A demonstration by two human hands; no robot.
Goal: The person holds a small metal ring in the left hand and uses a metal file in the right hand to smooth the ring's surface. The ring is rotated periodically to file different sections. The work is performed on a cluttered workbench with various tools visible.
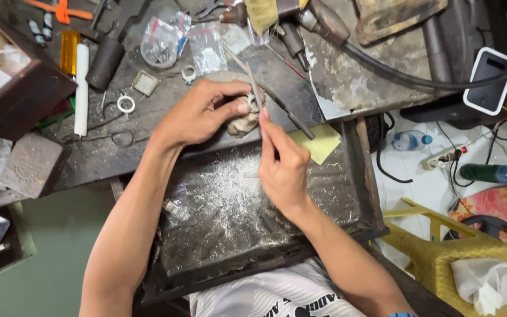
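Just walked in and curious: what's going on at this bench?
A person is filing a small ring. The left hand pinches it against a worn bench peg, while the right hand holds a thin file across it. Pale metal filings lie in the dark tray below.

I see open room over the filings-strewn drawer tray (347,205) below my hands. Ahead, the bench (165,123) is crowded: plastic bags (206,47), a white tube (81,88), loose rings (126,104) and tools block the way. A dark wooden box (24,88) closes the left side; a black hose (394,70) crosses the right.
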